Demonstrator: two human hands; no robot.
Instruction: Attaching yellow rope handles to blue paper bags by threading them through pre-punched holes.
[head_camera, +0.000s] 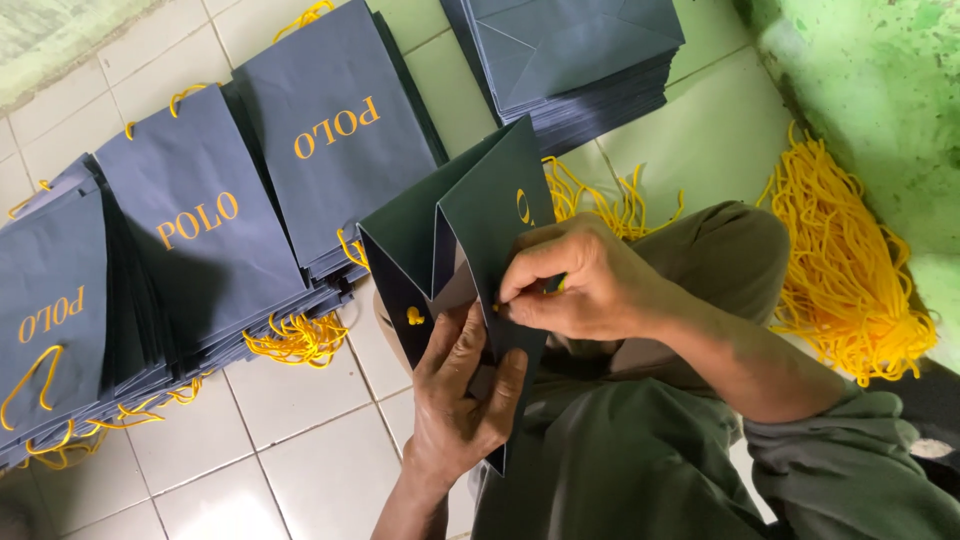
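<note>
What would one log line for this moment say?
left hand: holds dark paper bag | right hand: pinches yellow cord at bag | nearby: bag stacks, cord pile, tiled floor

Single head-worn view, looking steeply down, close over the person's lap; tilted frame takes in the tiled floor (300, 440) ahead and the green wall (880, 90) at right.

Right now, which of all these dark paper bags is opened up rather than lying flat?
The bag held between the left hand and right hand; its folded sides spread apart, while the stacked bags lie flat.
</note>
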